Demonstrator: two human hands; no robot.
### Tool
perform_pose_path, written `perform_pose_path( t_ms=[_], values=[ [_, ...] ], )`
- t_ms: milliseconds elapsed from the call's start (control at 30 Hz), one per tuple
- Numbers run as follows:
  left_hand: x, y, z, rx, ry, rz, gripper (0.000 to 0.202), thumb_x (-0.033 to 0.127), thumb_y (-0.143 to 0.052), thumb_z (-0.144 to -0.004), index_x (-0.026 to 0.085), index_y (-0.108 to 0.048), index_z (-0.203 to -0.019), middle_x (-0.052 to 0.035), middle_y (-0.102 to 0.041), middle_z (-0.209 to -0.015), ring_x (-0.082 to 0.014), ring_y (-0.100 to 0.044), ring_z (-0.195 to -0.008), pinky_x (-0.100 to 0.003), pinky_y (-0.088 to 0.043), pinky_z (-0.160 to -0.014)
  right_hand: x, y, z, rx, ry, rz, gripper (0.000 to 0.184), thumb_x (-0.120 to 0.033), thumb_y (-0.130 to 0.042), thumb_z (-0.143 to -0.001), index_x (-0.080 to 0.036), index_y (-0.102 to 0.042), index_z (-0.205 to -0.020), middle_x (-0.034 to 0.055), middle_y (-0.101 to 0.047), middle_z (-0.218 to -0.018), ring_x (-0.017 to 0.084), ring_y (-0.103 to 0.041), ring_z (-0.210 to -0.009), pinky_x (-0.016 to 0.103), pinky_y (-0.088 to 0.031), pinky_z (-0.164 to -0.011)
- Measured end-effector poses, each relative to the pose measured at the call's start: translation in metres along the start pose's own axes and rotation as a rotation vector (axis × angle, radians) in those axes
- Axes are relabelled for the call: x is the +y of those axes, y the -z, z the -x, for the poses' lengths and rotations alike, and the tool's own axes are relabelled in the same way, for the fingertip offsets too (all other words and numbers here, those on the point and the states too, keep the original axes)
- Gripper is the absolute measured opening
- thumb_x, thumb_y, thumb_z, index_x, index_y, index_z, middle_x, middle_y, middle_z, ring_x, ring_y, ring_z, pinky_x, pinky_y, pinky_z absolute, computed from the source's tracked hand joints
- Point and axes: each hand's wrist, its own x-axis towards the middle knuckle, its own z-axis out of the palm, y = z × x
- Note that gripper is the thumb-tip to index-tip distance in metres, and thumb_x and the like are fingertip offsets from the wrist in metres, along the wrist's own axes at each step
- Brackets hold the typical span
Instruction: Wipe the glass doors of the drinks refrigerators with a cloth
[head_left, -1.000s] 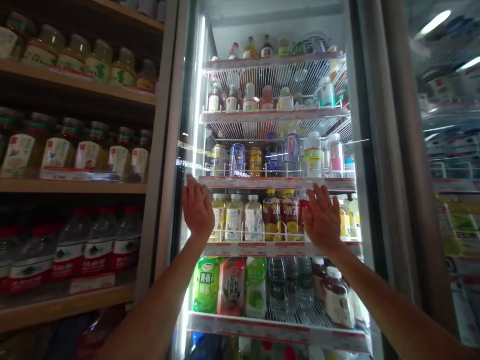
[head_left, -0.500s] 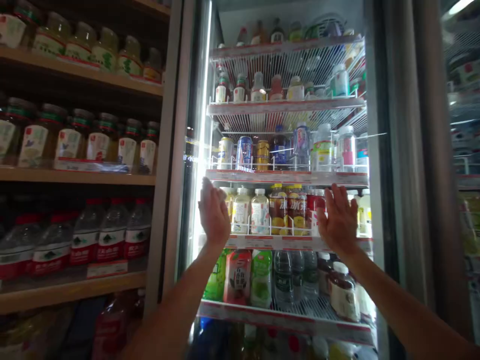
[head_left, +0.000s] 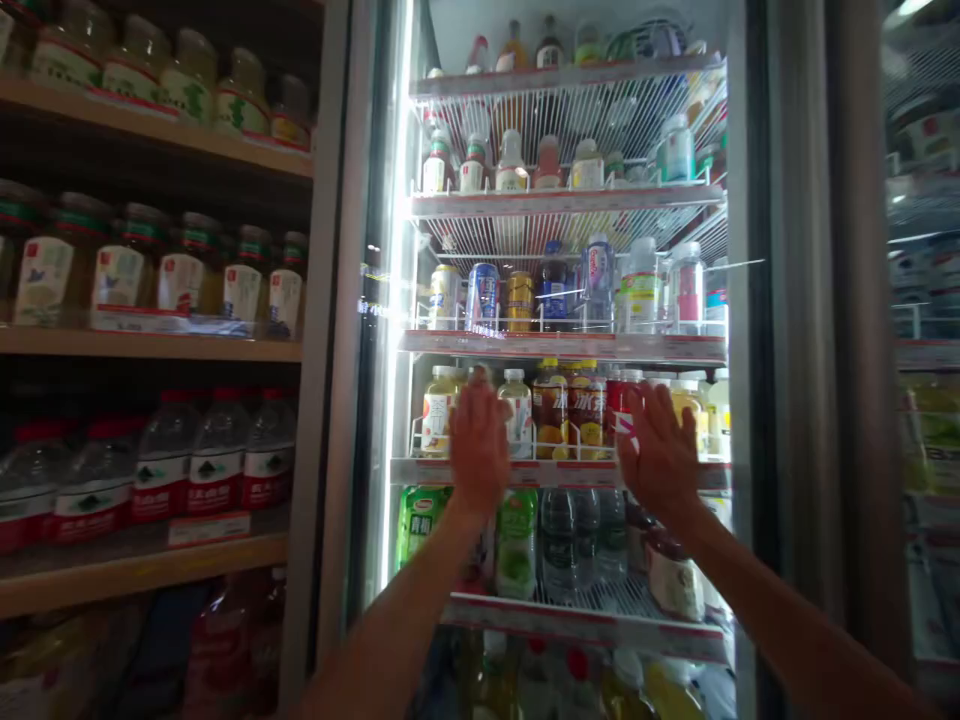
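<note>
My left hand (head_left: pixel 478 440) is raised before the lit drinks cooler, fingers stretched upward, slightly blurred and holding nothing. Behind it, partly hidden, stand pale-labelled bottles on the fourth shelf, among them a white-capped bottle (head_left: pixel 517 408). My right hand (head_left: pixel 661 452) is held up to the right, palm toward the cooler, with its fingers apart and empty. Between the two hands show yellow-capped brown tea bottles (head_left: pixel 550 408). A red bottle (head_left: pixel 621 400) is just left of my right fingers. Whether either hand touches the glass, I cannot tell.
Wooden shelves (head_left: pixel 150 343) on the left carry jars of drink and red-capped water bottles (head_left: pixel 214 450). Metal frames (head_left: pixel 802 300) border the cooler. Cans (head_left: pixel 482 297) and bottles fill its upper shelves, green drink bottles (head_left: pixel 516 545) a lower one. Another cooler stands at far right.
My left hand has swung right, from the cooler's left edge to in front of the bottles. My right hand stays raised, slightly lower. The view has shifted a little.
</note>
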Motion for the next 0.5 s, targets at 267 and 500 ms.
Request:
perform_pose_path(
  t_ms=[267, 500],
  values=[
    [-0.016, 0.014, 0.015, -0.030, -0.076, 0.010, 0.055, 0.018, -0.040, -0.087, 0.018, -0.024, -0.140, -0.0089, -0.033, -0.144, -0.0211, -0.016, -0.137, -0.044, -0.030, -0.108, -0.009, 0.002, 0.005, -0.038, -0.013, -0.001, 0.062, -0.029, -0.038, -0.088, -0.023, -0.011, -0.144, 0.0089, -0.030, -0.145, 0.023, -0.023, -0.135, 0.048, -0.020, -0.108],
    [0.009, 0.012, 0.040, -0.181, -0.246, 0.053, 0.049, 0.019, -0.038, -0.087, 0.018, -0.032, -0.136, -0.0066, -0.042, -0.138, -0.0213, -0.022, -0.135, -0.043, -0.033, -0.106, -0.038, -0.001, 0.019, -0.066, 0.054, -0.051, 0.065, -0.027, -0.038, -0.088, -0.021, -0.007, -0.144, 0.0101, -0.029, -0.146, 0.023, -0.021, -0.136, 0.047, -0.020, -0.109]
  ],
)
